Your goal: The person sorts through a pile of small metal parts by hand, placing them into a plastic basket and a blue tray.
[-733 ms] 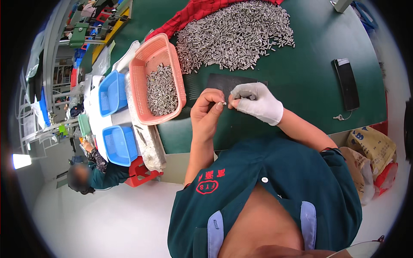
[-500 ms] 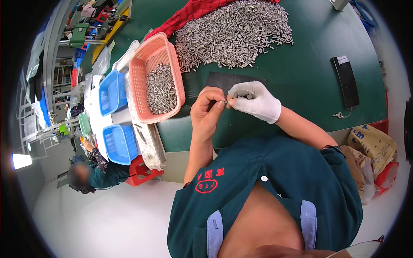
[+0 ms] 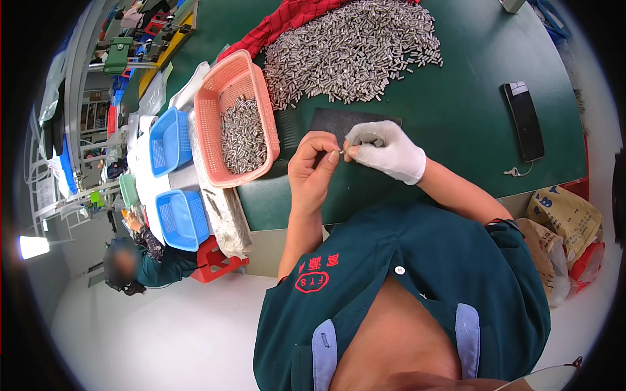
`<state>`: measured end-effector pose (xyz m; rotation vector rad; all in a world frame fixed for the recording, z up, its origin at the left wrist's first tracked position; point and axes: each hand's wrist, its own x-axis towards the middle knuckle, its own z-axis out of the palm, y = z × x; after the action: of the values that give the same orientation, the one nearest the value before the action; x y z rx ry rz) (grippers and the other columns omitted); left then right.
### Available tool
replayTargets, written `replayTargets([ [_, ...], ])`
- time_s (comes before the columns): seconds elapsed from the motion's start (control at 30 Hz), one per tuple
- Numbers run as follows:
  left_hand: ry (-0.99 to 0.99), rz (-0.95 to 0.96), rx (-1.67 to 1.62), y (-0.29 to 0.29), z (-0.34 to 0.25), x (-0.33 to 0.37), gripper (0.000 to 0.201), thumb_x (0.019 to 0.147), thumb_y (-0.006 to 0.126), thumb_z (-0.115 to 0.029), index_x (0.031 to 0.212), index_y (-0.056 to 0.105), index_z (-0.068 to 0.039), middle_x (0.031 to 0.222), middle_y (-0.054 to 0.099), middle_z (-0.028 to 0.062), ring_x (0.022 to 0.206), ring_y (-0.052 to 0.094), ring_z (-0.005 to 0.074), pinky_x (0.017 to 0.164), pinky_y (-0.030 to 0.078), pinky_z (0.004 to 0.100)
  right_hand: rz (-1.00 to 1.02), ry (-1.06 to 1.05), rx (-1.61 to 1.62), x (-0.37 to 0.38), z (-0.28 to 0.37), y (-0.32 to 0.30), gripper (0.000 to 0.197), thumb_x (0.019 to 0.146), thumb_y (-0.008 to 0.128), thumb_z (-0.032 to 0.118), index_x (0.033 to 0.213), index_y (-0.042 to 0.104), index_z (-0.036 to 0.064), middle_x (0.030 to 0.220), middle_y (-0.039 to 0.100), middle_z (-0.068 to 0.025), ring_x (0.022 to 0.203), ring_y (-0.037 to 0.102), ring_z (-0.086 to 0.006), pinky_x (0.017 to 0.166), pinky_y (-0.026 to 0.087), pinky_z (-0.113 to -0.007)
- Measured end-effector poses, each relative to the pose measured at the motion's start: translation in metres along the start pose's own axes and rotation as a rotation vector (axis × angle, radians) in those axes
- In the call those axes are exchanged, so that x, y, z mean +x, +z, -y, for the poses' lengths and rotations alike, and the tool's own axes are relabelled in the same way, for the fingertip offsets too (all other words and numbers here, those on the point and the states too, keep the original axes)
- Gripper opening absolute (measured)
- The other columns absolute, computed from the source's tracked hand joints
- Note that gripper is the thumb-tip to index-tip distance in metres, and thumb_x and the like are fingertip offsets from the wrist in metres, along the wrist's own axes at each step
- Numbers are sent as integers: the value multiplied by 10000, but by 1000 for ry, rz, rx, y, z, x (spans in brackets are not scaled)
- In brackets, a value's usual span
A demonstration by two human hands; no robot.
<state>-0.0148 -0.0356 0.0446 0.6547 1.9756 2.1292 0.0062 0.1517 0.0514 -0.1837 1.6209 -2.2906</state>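
My bare left hand [image 3: 314, 168] and my right hand [image 3: 388, 153], in a white glove with thumb and fingertip uncovered, meet over the near side of the table. Thumb and forefinger of each hand are pinched, tip towards tip. Between them shows a small metal cylinder [image 3: 342, 152], mostly covered by the fingertips. Beyond the hands lies a dark flat pad [image 3: 349, 120]. A big heap of short silvery metal cylinders [image 3: 355, 55] spreads on the table farther off. Left of my left hand, a pink plastic basket [image 3: 207, 124] holds more cylinders [image 3: 243, 137].
A red checked cloth [image 3: 280, 29] borders the heap. Two blue baskets [image 3: 176, 221] stand left of the pink one. On the right of the green table [image 3: 456, 130] lie a black phone-like device [image 3: 523, 124] and a key [image 3: 515, 173]. Another person [image 3: 153, 260] sits at far left.
Both hands keep their pinch in almost the same place. The right hand has tilted very slightly, and the whole view has shifted a little.
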Motion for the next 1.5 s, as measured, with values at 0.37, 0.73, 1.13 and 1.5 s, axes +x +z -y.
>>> replayTargets([
  [0.37, 20, -150, 733, 28, 32, -8, 93, 751, 658, 13, 804, 597, -33, 863, 595, 92, 828, 554, 263, 733, 432, 340, -38, -32, 361, 6, -9, -26, 644, 929, 348, 623, 698, 514, 46, 570, 401, -3, 526, 312, -105, 510, 229, -247],
  [0.73, 117, -113, 1016, 36, 39, -17, 115, 733, 684, -29, 815, 615, -71, 903, 558, 59, 864, 521, 263, 757, 381, 363, -136, -190, 629, 13, -13, -34, 596, 983, 332, 500, 649, 525, 45, 505, 317, 24, 479, 250, -98, 495, 211, -252],
  [1.13, 125, -103, 993, 35, 41, -16, 124, 728, 675, -16, 822, 615, -72, 901, 560, 64, 857, 523, 268, 752, 382, 369, -182, -156, 811, 20, -20, -32, 607, 982, 317, 493, 632, 528, 45, 461, 223, 39, 461, 220, -119, 505, 221, -263],
  [1.5, 129, -95, 995, 35, 40, -16, 129, 723, 678, -20, 822, 613, -71, 898, 562, 64, 847, 522, 265, 741, 379, 366, -213, -132, 814, 20, -18, -32, 595, 974, 347, 491, 625, 531, 45, 455, 247, 31, 448, 236, -120, 496, 225, -261],
])
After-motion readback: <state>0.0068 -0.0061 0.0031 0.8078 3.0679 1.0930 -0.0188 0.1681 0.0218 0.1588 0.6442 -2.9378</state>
